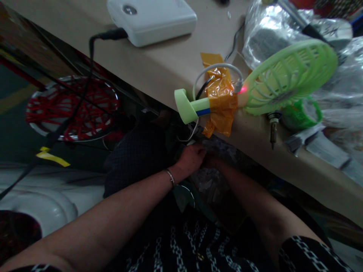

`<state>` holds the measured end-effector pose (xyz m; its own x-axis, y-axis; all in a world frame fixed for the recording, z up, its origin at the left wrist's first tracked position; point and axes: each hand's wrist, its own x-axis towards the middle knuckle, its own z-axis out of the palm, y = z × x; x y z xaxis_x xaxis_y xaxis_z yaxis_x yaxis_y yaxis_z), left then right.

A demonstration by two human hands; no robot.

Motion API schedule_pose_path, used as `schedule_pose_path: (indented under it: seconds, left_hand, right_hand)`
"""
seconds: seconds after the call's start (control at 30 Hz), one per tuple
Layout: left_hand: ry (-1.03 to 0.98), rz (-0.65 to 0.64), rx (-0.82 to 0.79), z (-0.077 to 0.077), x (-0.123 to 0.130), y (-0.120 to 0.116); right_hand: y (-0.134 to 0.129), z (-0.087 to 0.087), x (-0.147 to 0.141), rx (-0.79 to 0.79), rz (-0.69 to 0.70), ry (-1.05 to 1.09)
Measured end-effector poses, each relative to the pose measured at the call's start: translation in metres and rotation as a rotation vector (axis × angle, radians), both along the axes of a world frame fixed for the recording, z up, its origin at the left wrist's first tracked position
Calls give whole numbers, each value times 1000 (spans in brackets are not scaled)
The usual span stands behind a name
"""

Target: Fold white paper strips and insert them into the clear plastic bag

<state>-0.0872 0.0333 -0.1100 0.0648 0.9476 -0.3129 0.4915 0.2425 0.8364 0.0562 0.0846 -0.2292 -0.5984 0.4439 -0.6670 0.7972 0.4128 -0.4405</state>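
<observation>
My left hand (190,160), with a metal bangle (170,177) at the wrist, and my right hand (213,162) meet below the table edge, over crumpled translucent plastic (208,181) in my lap. The fingers of my right hand are partly hidden behind my left, and I cannot tell if they hold anything. Above them, a green plastic electric fly swatter (287,77) lies across the beige table edge (255,139), its handle fixed down with orange tape (221,96). A red light glows near its neck, and a white cable (215,68) loops into it.
A white power bank (151,19) with a black cable (109,34) sits on the table, beside silvery plastic bags (272,34), a metal tool with a black handle (304,20), a green ring-shaped object (302,115) and a metal screw-like part (273,128). A round red-and-silver object (72,107) lies below the table.
</observation>
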Motion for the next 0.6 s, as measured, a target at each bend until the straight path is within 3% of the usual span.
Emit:
schedule_pose_path:
  seconds: [0.23, 0.6]
  left_hand:
    - [-10, 1, 8, -5, 1, 0]
    - [-24, 2, 18, -5, 2, 0]
  right_hand:
    - [1, 6, 18, -49, -3, -6]
    - [31, 32, 41, -29, -180, -6]
